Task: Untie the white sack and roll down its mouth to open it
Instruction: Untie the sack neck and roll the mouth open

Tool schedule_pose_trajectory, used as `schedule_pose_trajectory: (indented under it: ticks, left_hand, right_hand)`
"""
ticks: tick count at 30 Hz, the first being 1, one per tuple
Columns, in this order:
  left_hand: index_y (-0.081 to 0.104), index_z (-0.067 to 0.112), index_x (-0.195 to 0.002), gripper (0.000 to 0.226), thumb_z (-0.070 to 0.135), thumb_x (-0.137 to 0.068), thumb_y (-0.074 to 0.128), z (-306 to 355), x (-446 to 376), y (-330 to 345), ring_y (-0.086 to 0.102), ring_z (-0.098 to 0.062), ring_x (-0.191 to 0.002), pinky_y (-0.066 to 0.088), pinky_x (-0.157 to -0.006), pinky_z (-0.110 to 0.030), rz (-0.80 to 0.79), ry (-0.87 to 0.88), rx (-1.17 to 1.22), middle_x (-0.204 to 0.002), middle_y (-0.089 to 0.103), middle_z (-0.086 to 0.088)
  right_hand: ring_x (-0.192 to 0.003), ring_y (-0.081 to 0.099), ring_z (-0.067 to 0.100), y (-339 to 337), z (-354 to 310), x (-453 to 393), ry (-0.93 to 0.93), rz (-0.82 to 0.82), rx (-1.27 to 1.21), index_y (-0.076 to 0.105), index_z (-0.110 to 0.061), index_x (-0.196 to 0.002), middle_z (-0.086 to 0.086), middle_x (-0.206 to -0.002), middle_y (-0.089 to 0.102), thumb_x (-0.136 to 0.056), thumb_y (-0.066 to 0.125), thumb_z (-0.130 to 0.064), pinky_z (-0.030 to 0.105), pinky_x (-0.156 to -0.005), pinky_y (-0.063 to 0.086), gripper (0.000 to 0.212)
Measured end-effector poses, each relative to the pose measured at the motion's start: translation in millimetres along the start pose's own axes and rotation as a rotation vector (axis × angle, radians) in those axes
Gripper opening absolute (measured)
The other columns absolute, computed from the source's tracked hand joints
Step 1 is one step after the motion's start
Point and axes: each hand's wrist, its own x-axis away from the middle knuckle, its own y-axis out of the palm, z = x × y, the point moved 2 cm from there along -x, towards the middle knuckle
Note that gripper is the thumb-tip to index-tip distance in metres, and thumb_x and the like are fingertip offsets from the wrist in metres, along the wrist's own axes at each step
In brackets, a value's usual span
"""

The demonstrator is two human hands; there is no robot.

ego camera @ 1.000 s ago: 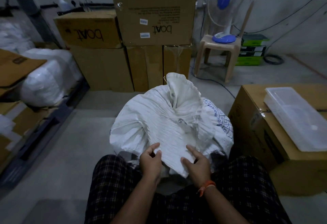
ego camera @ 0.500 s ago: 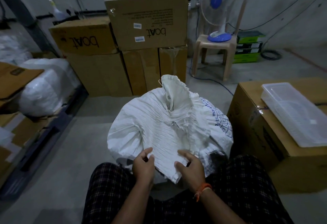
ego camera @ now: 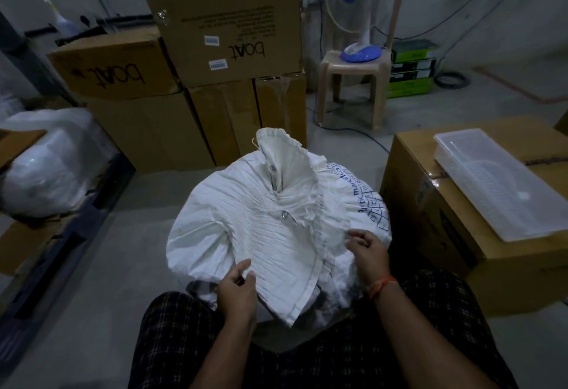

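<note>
The white sack (ego camera: 233, 229) stands full on the floor between my knees, blue print on its right side. Its pleated mouth flap lies folded over the top toward me, and a gathered neck sticks up at the far side. My left hand (ego camera: 238, 292) pinches the near left edge of that flap between thumb and fingers. My right hand (ego camera: 367, 249) rests on the flap's right edge with its fingers curled into the fabric. No tie or string shows clearly.
Stacked cardboard boxes (ego camera: 227, 29) stand right behind the sack. A carton (ego camera: 445, 226) to the right carries a clear plastic lidded tray (ego camera: 498, 179). A plastic stool (ego camera: 353, 90) with a fan sits at the back right. White bags (ego camera: 52, 161) on a rack lie left.
My right hand has moved from the flap's near tip up and right to its right edge. My left hand stays on the near left edge. The flap has spread wider.
</note>
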Motion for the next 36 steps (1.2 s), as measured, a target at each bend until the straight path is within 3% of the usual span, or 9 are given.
schedule_pose_trajectory:
  ticks: [5, 9, 13, 16, 19, 22, 26, 31, 36]
  left_hand:
    - [0.075, 0.001, -0.120, 0.028, -0.012, -0.098, 0.064, -6.6, -6.0, -1.0, 0.068, -0.040, -0.125, 0.051, -0.115, -0.054, -0.006, -0.002, 0.008, -0.125, 0.075, -0.023]
    - [0.075, 0.000, -0.121, 0.028, -0.011, -0.098, 0.065, -8.6, -8.4, -3.4, 0.068, -0.039, -0.125, 0.052, -0.114, -0.053, -0.018, 0.008, 0.004, -0.126, 0.075, -0.022]
    - [0.076, 0.008, -0.115, 0.027, -0.009, -0.097, 0.067, -1.6, -2.4, -4.9, 0.068, -0.036, -0.124, 0.053, -0.111, -0.047, -0.042, 0.038, -0.057, -0.126, 0.075, -0.017]
    - [0.077, 0.024, -0.109, 0.022, 0.007, -0.095, 0.075, 17.2, 7.5, -8.2, 0.064, -0.033, -0.120, 0.052, -0.108, -0.043, 0.035, 0.208, -0.287, -0.133, 0.066, -0.015]
    - [0.073, 0.028, -0.113, 0.021, 0.019, -0.095, 0.076, 46.2, 22.8, -6.2, 0.061, -0.028, -0.122, 0.053, -0.107, -0.046, 0.049, 0.372, -0.295, -0.134, 0.056, -0.008]
    - [0.068, 0.031, -0.129, 0.032, 0.026, -0.097, 0.073, 74.1, 42.0, 1.8, 0.061, -0.014, -0.125, 0.054, -0.101, -0.040, -0.058, 0.488, -0.200, -0.139, 0.054, 0.001]
    - [0.058, 0.046, -0.137, 0.043, 0.034, -0.098, 0.073, 98.8, 54.4, 8.5, 0.058, 0.001, -0.128, 0.054, -0.099, -0.033, -0.174, 0.543, -0.094, -0.143, 0.056, 0.011]
    - [0.055, 0.051, -0.138, 0.046, 0.035, -0.098, 0.072, 119.3, 48.3, 10.3, 0.056, 0.001, -0.133, 0.054, -0.099, -0.026, -0.250, 0.558, -0.065, -0.147, 0.055, 0.017]
    - [0.063, 0.044, -0.125, 0.029, 0.029, -0.101, 0.069, 132.4, 27.9, 8.6, 0.060, -0.009, -0.132, 0.052, -0.085, -0.004, -0.258, 0.528, -0.086, -0.143, 0.061, 0.006]
  right_hand:
    - [-0.079, 0.057, 0.014, 4.6, -7.4, -20.9, -0.029, -0.199, 0.056, 0.069, -0.002, -0.117, 0.010, -0.091, 0.062, -0.085, 0.070, 0.014, 0.006, -0.061, 0.050, 0.036]
    - [-0.062, 0.057, -0.004, 13.1, -19.1, -20.3, -0.065, -0.285, 0.067, 0.069, -0.006, -0.121, -0.010, -0.082, 0.055, -0.086, 0.072, 0.010, 0.006, -0.053, 0.045, 0.039]
    - [-0.065, 0.058, -0.006, 21.0, -30.3, -11.8, -0.162, -0.308, -0.021, 0.073, -0.009, -0.119, -0.003, -0.091, 0.069, -0.089, 0.072, 0.004, 0.009, -0.067, 0.048, 0.033]
    - [-0.061, 0.051, 0.004, 25.3, -42.2, -3.4, -0.185, -0.339, -0.142, 0.075, -0.007, -0.117, -0.001, -0.091, 0.075, -0.091, 0.070, 0.002, 0.011, -0.062, 0.047, 0.028]
    - [-0.056, 0.053, -0.004, 31.0, -50.6, 3.1, -0.186, -0.352, -0.220, 0.074, -0.005, -0.115, -0.010, -0.079, 0.075, -0.093, 0.065, 0.006, 0.008, -0.059, 0.046, 0.026]
    - [-0.083, 0.070, 0.004, 43.2, -58.0, 10.9, -0.169, -0.376, -0.243, 0.074, -0.008, -0.116, 0.000, -0.105, 0.080, -0.094, 0.065, 0.004, 0.021, -0.080, 0.058, 0.027]
    - [-0.116, 0.070, 0.022, 63.0, -66.0, 19.0, -0.219, -0.468, -0.207, 0.072, -0.005, -0.122, 0.009, -0.122, 0.076, -0.095, 0.065, 0.002, 0.034, -0.103, 0.055, 0.029]
    - [-0.119, 0.070, 0.021, 93.2, -75.7, 27.1, -0.208, -0.568, -0.179, 0.066, -0.005, -0.132, 0.007, -0.126, 0.074, -0.097, 0.061, 0.002, 0.036, -0.103, 0.055, 0.037]
    - [-0.118, 0.070, 0.030, 121.0, -80.3, 31.1, -0.095, -0.659, -0.248, 0.056, -0.003, -0.140, 0.015, -0.126, 0.073, -0.098, 0.059, 0.004, 0.046, -0.104, 0.055, 0.043]
